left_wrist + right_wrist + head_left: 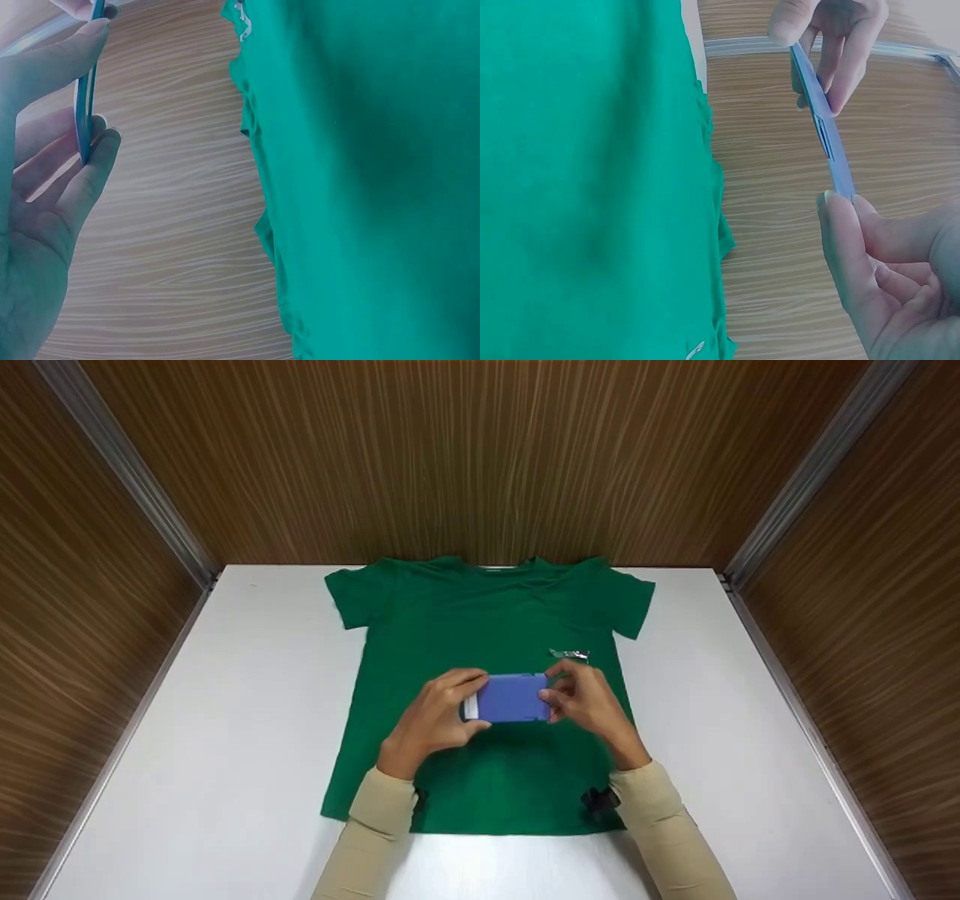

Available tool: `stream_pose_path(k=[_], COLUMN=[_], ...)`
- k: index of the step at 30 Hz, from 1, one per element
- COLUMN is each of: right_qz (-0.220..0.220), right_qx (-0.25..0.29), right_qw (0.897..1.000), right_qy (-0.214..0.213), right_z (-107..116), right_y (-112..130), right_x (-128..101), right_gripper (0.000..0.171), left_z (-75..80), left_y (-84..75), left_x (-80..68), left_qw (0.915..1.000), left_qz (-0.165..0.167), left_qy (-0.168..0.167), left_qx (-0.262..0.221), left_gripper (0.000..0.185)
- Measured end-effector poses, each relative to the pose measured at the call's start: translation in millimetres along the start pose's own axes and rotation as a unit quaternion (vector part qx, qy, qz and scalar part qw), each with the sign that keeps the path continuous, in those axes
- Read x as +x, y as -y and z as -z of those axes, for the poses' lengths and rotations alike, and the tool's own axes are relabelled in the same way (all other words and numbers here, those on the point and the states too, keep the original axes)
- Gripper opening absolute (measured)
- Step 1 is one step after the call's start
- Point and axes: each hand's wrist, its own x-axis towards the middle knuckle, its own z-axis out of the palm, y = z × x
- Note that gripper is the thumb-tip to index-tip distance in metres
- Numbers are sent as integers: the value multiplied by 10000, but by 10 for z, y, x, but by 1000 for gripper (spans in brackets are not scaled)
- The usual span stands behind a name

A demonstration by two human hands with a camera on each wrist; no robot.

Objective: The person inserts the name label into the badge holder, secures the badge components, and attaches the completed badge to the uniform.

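Above the shirt, both hands hold a flat blue card holder (514,697) between them. A white strip (471,706) shows at its left end. My left hand (435,714) grips that end, thumb on the lower edge and fingers on the upper one. At the other end, my right hand (589,701) pinches the holder between thumb and fingers. The right wrist view shows the holder (834,146) nearly edge-on, with a narrow slot along its side. Beneath the hands lies a green T-shirt (480,630), spread out with its collar away from me.
Just beyond the right hand, a small shiny silvery piece (571,654) lies on the shirt. The shirt is on a white table (247,720). Wood-patterned panels (480,457) with grey metal strips (142,487) along their joints stand at the back and both sides.
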Motion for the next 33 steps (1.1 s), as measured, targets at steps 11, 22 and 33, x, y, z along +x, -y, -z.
stream_pose_path(k=[11, 22, 33], right_qz=[-73, -99, -70], right_qx=[-47, -138, -54], right_qw=[10000, 9998, 9999], right_qy=[-47, -119, -121], right_z=[-48, -89, -118], right_y=[22, 46, 57], right_x=[4, -1, -3], right_gripper=[21, 19, 19], left_z=[-36, -56, -68], left_y=[-13, -37, -46], left_x=[5, 8, 5], left_qw=[10000, 9998, 9996], left_qz=[56, -19, -104], left_qy=[9, 53, 9], left_qx=[-21, 171, 253], left_gripper=[64, 65, 65])
